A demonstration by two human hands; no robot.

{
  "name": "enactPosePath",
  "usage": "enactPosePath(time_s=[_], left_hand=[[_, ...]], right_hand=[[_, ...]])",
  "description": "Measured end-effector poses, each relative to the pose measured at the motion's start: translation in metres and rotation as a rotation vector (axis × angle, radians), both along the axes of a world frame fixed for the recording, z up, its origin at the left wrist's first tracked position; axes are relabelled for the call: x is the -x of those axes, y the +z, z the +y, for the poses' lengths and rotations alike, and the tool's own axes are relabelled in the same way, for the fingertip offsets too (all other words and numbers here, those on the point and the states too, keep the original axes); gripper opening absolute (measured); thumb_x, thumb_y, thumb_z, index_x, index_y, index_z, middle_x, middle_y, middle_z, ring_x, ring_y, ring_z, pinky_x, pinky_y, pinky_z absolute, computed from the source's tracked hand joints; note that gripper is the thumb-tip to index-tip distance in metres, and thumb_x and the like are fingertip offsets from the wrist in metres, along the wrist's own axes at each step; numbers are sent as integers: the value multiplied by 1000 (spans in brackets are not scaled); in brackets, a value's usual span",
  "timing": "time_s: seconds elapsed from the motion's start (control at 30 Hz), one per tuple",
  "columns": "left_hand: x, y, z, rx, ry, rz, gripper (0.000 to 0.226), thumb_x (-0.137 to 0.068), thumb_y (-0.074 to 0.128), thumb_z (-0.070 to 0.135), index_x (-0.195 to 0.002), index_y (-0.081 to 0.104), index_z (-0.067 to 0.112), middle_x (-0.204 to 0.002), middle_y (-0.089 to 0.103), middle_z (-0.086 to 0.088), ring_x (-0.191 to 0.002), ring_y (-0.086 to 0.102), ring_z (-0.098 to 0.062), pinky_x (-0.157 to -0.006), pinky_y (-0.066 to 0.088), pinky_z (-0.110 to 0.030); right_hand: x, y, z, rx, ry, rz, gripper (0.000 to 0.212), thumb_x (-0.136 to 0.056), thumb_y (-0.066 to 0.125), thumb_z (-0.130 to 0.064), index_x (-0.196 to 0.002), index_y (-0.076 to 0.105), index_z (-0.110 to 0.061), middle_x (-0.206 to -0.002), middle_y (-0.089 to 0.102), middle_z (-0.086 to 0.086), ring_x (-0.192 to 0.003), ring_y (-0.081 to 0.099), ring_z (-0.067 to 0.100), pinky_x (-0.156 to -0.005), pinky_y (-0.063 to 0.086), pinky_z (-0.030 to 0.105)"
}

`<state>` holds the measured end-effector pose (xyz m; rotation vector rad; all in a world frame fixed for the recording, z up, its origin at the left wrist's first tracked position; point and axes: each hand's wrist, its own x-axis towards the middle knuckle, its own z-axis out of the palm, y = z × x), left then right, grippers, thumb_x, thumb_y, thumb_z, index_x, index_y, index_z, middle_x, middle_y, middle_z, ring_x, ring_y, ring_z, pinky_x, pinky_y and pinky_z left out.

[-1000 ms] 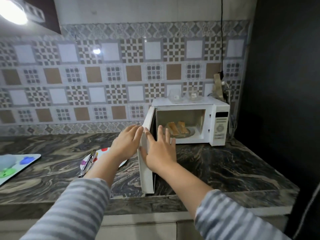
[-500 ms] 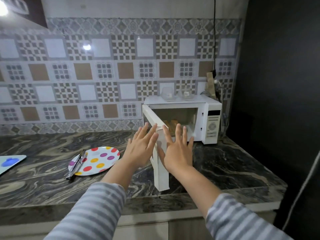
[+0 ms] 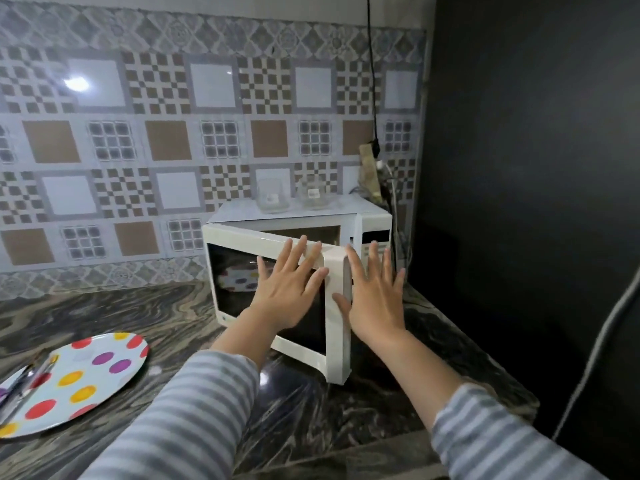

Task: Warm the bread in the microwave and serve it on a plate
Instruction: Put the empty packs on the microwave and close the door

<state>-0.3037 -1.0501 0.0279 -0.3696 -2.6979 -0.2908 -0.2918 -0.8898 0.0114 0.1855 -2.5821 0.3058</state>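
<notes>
progress looks early to middling: the microwave door (image 3: 277, 292) stands partly ajar, swung most of the way toward the microwave (image 3: 367, 220), with a gap showing at its latch side. the left hand (image 3: 287, 289) lies flat on the dark glass of the door, fingers straight and spread, clutching nothing. the right hand (image 3: 375, 296) is spread the same way just beside the door's free edge, thumb near or touching that edge, holding nothing either; whether its palm presses the door i cannot tell.

bread is not visible from here; the door and both hands cover the cavity, so whether it sits inside cannot be checked. judging by the door being pushed shut, loading is probably done, and what is left would be latching the door, setting the time on the control panel (image 3: 375, 247), warming, then taking the bread out and plating it.

the polka-dot plate (image 3: 90, 379) waits near the front left part of the counter (image 3: 166, 317), well apart from the microwave, with tongs (image 3: 24, 386) resting across its left side. its dots show as a reflection in the door glass.

the microwave stands at the back right corner of the counter, white, with two clear glass jars (image 3: 294, 199) on its top.
</notes>
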Motion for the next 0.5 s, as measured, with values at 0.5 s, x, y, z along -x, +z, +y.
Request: enactPosePath(time_s=[0.5], left_hand=[[151, -21, 53, 220, 179, 174, 120, -69, 46, 84, -140, -35, 31, -155, -31, 4, -140, -33, -22, -110, -7, -68]], right_hand=[[187, 11, 75, -51, 193, -38, 84, -91, 54, -50, -152, -2, -35, -159, -21, 6, -145, -24, 28, -116, -4, 58]])
